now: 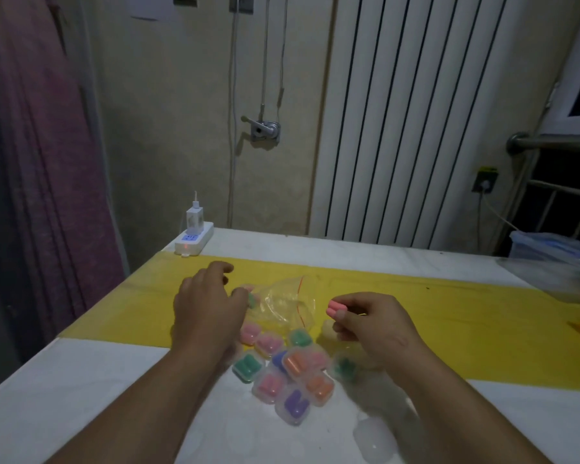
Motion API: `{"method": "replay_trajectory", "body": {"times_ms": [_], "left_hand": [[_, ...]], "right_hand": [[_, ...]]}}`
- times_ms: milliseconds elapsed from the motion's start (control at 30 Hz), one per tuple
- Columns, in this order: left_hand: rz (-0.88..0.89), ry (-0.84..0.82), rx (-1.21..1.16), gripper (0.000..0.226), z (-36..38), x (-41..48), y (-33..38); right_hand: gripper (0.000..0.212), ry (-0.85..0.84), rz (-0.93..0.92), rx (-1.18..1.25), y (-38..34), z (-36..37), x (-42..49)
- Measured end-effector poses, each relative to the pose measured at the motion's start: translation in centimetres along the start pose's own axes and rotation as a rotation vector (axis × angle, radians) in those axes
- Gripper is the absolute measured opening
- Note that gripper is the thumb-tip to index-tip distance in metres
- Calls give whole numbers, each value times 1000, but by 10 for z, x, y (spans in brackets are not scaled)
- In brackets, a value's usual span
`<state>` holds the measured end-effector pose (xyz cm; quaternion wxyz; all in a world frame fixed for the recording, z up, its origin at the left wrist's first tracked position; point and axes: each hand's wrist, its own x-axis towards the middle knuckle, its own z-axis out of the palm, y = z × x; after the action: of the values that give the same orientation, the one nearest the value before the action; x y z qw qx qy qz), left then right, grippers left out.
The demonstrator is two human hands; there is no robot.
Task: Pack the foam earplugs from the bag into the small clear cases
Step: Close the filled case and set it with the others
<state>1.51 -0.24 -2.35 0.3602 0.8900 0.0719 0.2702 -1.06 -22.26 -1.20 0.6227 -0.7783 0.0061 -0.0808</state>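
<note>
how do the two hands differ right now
The right hand pinches pink earplugs at its fingertips, while the left hand shows no earplug in its fingers. The left hand sits at the left end of the clear bag; the right hand is off the bag's right side. Whether the left hand grips the bag cannot be told. Both show their backs to the camera and flank the filled cases.

Bare left hand (pixel 208 308) and right hand (pixel 377 326), 2 bare forearms (pixel 148 396).

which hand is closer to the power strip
Left. The left hand is just this side of the power strip; the right hand is farther off to the right, pinching pink earplugs.
</note>
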Motion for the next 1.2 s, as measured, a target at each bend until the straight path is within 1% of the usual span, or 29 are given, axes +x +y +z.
{"method": "replay_trajectory", "body": {"times_ms": [67,167,200,267,367,467,567,700,833,933,1000,1100,1133,1200], "left_hand": [[80,-28,-155,23,-2,-13,16],[166,-186,-287,11,-1,-26,32],[157,-223,-334,10,0,-29,35],[73,-282,-449,14,2,-33,40],[-32,-359,-571,15,6,-38,44],[-24,-419,-630,11,6,-39,45],[-36,-478,-714,12,6,-41,44],[-33,-479,-730,9,12,-42,45],[-64,-432,-748,8,11,-38,42],[-146,-419,-890,10,9,-37,41],[-146,-410,-944,15,6,-37,43],[-96,-401,-865,12,3,-38,42],[-95,-409,-842,10,3,-38,42],[-113,-423,-830,13,2,-39,43]], "right_hand": [[14,-29,-7,71,0,3,-6],[17,-55,-36,109,-4,8,-9],[16,-54,-51,128,-6,8,-9],[13,-51,-82,153,-10,7,-10],[13,-80,-122,128,-11,9,-14],[13,-90,-135,103,-12,12,-16],[13,-42,-144,106,-13,11,-17],[13,-38,-124,133,-13,13,-19],[10,3,-141,69,-12,12,-17],[10,38,-137,-21,-11,9,-16],[11,23,-132,-62,-12,8,-17],[12,-45,-130,-98,-14,6,-19],[13,-59,-121,-89,-14,5,-19],[10,-63,-96,-57,-13,5,-19]]}}
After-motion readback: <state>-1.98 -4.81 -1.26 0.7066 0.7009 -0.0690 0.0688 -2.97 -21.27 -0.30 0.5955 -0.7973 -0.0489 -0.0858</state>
